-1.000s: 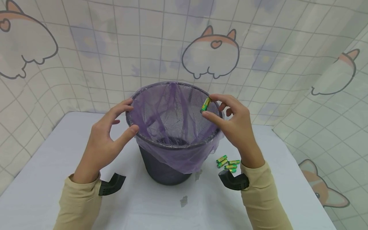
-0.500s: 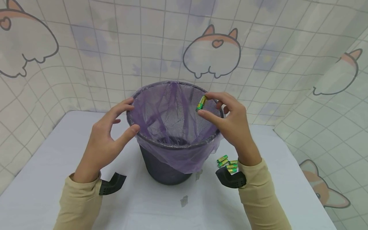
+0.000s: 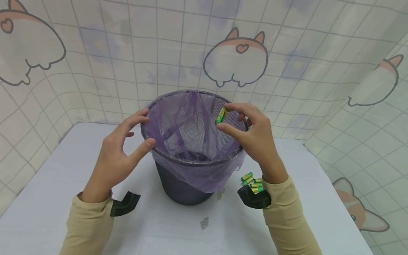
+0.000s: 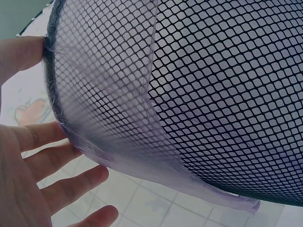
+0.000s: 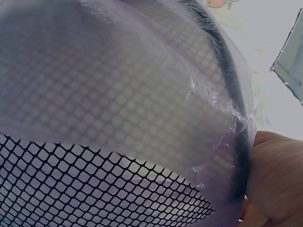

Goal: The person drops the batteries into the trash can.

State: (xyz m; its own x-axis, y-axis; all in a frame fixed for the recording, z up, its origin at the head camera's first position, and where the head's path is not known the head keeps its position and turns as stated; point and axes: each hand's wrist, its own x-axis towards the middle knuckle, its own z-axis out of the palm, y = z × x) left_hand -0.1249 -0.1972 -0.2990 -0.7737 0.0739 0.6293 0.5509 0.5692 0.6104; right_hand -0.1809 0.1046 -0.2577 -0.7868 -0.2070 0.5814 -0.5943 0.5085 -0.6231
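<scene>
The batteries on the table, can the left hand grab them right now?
Probably not easily: the left hand touches the rim, and the bin stands between it and those batteries.

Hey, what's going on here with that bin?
A person's right hand pinches a green-and-yellow battery over the opening of a dark mesh bin lined with a purple bag. The left hand touches the bin's rim on the other side. More batteries lie on the white table, to the right of the bin.
</scene>
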